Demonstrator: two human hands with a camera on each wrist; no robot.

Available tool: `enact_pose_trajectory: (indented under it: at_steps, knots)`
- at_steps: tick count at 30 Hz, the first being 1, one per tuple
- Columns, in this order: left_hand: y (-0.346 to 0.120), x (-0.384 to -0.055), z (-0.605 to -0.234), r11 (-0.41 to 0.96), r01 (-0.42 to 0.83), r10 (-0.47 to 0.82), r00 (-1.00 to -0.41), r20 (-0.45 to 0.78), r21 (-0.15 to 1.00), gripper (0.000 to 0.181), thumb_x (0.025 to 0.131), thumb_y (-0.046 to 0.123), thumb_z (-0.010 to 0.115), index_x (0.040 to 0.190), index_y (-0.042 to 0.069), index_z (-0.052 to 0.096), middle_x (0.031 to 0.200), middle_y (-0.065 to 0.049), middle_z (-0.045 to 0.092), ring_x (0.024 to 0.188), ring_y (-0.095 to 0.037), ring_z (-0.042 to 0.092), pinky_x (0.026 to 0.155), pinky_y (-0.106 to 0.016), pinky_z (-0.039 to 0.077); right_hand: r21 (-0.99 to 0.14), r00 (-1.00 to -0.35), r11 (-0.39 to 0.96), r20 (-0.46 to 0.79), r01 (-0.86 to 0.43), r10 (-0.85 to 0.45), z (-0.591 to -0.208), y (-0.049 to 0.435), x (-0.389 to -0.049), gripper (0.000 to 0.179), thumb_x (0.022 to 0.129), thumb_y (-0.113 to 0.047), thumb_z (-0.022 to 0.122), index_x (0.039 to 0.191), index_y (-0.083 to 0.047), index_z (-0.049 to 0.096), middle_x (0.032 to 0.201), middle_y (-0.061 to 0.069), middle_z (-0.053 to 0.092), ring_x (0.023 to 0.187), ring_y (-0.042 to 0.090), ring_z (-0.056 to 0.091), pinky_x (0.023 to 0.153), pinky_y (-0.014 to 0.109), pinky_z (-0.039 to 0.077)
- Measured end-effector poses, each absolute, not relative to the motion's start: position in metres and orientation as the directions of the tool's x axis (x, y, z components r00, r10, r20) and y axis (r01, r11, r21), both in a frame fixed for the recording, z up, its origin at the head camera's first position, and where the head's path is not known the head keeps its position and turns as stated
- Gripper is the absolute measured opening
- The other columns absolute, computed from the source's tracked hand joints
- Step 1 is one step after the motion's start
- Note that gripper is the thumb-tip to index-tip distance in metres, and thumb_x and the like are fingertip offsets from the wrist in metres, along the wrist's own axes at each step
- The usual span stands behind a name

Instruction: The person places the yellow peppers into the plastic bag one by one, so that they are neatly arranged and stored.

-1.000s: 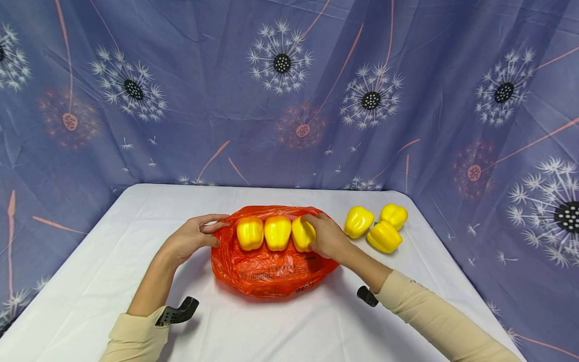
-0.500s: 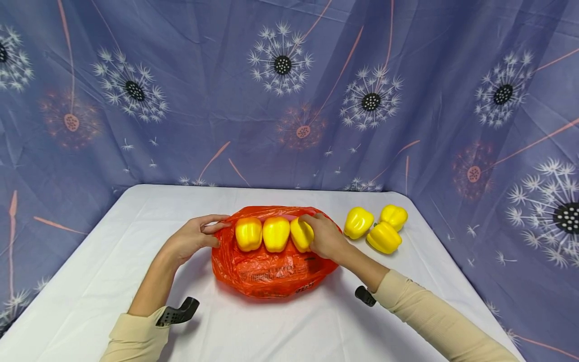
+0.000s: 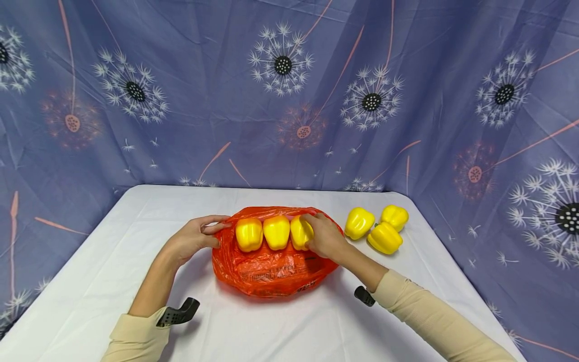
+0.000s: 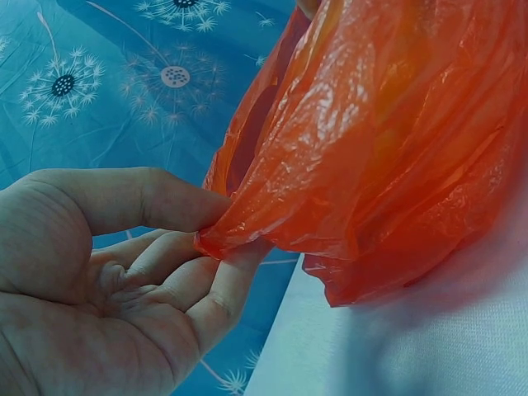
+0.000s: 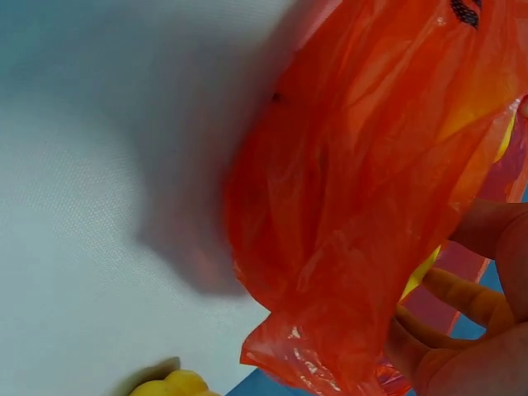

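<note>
The bag (image 3: 271, 289), red and creased, lies on the bench (image 3: 271, 332) at its middle, mouth open toward the head camera; dark print shows on its film below the row of peppers. Three yellow peppers sit side by side within the mouth: the left pepper (image 3: 249, 235), the middle pepper (image 3: 276, 233) and the right pepper (image 3: 300, 234).

Left hand (image 3: 192, 239): at the left end of the bag; pinches the edge of the film between thumb and fingers, as the left wrist view shows. Right hand (image 3: 326, 239): at the right end of the mouth; holds the right pepper, thumb and fingers around its side and covering part of it; in the right wrist view the bag's wall hides some of this grip.

Three loose peppers (image 3: 385, 238) form a close group on the bench, to the right of the bag; a white cloth covers the bench; behind it hangs a blue-violet curtain (image 3: 203, 100) with a dandelion pattern; beige sleeves (image 3: 434, 311) cover both forearms.
</note>
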State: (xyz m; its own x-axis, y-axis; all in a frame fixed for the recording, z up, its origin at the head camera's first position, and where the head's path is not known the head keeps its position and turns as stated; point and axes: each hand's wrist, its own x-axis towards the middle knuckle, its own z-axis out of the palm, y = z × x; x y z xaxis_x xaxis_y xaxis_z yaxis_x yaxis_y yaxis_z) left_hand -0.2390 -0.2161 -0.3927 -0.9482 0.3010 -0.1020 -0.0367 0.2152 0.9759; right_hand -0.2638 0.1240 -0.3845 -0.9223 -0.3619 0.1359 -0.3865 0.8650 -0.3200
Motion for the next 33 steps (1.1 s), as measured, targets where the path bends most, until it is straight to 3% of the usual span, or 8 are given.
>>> enact_pose_trajectory:
  at_steps: [13, 33]
  knots:
    - [-0.216, -0.238, -0.392, 0.216, -0.027, 0.3, -0.95, -0.093, 0.976, 0.076, 0.075, -0.01, 0.062, 0.149, -0.004, 0.045, 0.145, -0.026, 0.053, 0.144, -0.038, 0.04, 0.084, -0.021, 0.05, -0.333, -0.916, 0.853, 0.158, -0.401, -0.369, -0.387, 0.126, -0.264, 0.065, 0.07, -0.005, 0.088, 0.131, -0.008, 0.063, 0.118, 0.018, 0.065, 0.107, 0.034, 0.062, 0.095, 0.05, 0.053]
    - [-0.217, -0.237, -0.391, 0.217, -0.036, 0.293, -0.951, -0.1, 0.975, 0.077, 0.075, -0.009, 0.062, 0.15, -0.002, 0.045, 0.146, -0.026, 0.053, 0.143, -0.038, 0.042, 0.084, -0.022, 0.051, -0.382, -0.925, 0.843, 0.172, -0.379, -0.338, -0.362, 0.144, -0.26, 0.065, 0.077, -0.013, 0.085, 0.138, -0.012, 0.061, 0.126, 0.019, 0.066, 0.113, 0.038, 0.062, 0.098, 0.054, 0.051]
